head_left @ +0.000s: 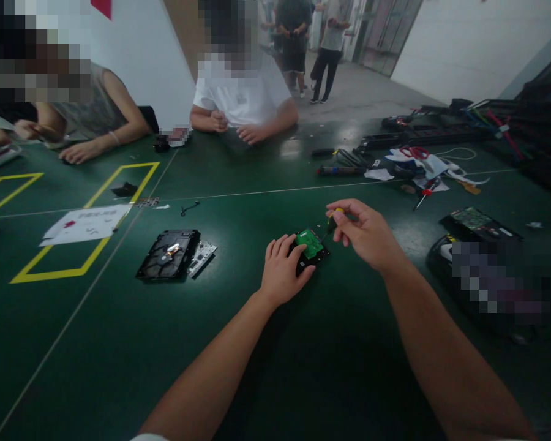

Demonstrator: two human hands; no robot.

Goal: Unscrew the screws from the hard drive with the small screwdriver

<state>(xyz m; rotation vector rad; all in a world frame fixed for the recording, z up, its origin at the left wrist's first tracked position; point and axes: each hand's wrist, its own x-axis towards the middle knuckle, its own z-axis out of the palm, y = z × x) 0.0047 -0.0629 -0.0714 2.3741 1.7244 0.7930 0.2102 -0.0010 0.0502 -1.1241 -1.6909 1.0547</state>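
Observation:
On the green table lies a small black hard drive (322, 258) with a green circuit board (309, 243) facing up. My left hand (281, 269) grips it from the near left side, fingers over the board's edge and thumb along the front. A screwdriver (332, 224) with a yellow and dark handle is pinched in my right hand (362, 236). Its shaft slants down to the right edge of the board; whether the tip sits in a screw is too small to tell.
Left of my hands lie a larger black hard drive (161, 254) and a loose circuit board (202, 258). A white paper (87, 223) lies beyond. To the right are another black drive with a board (480, 225), a red screwdriver (426, 194) and cables. Co-workers sit across the table.

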